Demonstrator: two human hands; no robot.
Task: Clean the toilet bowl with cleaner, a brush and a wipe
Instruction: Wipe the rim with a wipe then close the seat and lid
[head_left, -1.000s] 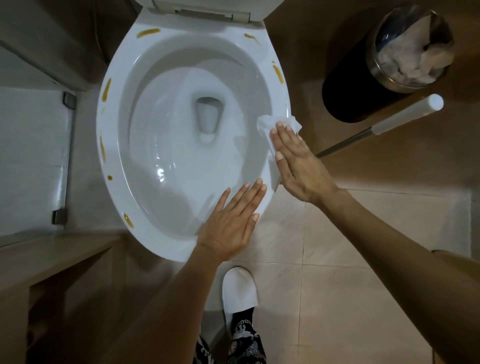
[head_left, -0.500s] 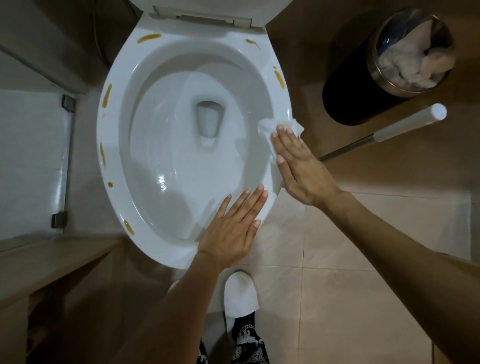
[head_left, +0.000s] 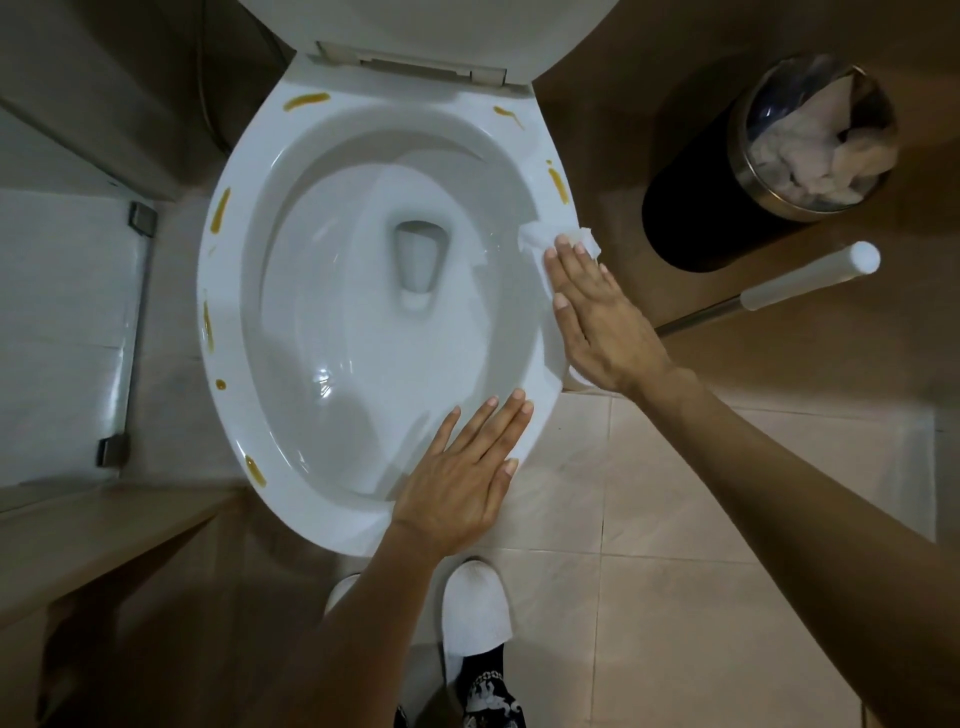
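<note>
On the right side of the toilet bowl (head_left: 543, 332) rim, the right hand (head_left: 597, 317) lies flat, fingers straight and close together, pointing away from the person, with the forearm reaching in from the lower right. Its grip is open: the straight fingers press a white wipe (head_left: 563, 240) down on the rim, nothing curled round it. The wipe shows only as a crumpled edge past the fingertips, the rest hidden under the palm. The left hand (head_left: 462, 483) rests flat on the near right part of the rim, fingers spread slightly and straight, holding nothing; its grip is open too.

Against the picture half a second earlier, the right hand and the wipe sit a little further along the rim toward the hinge, closer to the yellow-brown streak (head_left: 557, 182) just ahead of the wipe. The left hand keeps the same place on the rim.

More yellow-brown streaks mark the rim at the far left (head_left: 306, 100), far right (head_left: 509, 115) and down the left side (head_left: 219, 209). The brush handle (head_left: 800, 278) leans over the floor to the right of the right hand, not touched. A round bin (head_left: 737, 208) with crumpled paper stands beyond it. White slippers (head_left: 475, 608) show on the tiled floor (head_left: 675, 571) below.
</note>
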